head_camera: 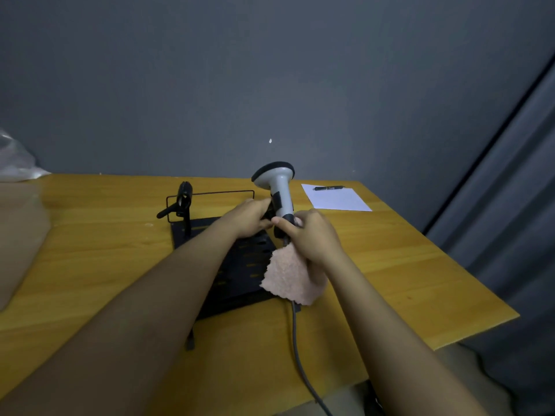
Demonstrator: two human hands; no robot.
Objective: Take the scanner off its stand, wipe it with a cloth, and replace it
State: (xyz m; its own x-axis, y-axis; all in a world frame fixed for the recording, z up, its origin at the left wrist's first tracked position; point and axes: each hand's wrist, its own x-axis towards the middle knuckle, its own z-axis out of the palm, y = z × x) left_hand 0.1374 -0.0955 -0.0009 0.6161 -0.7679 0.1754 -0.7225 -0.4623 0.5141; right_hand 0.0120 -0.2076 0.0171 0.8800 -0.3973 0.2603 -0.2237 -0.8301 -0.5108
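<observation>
A grey and black handheld scanner (277,183) stands upright in the air above the wooden table, head at the top. My left hand (250,217) grips its handle from the left. My right hand (309,235) presses a pink fluffy cloth (288,277) around the lower handle, and the cloth hangs down below the hand. The scanner's grey cable (295,340) runs down toward me. The black stand (183,199) with its empty cradle rises at the back left of a black perforated base plate (240,265).
A white sheet of paper (336,199) with a black pen (328,187) on it lies at the table's back right. Brown cardboard (18,235) and clear plastic (15,160) sit at the far left. A grey wall stands behind, a curtain at the right.
</observation>
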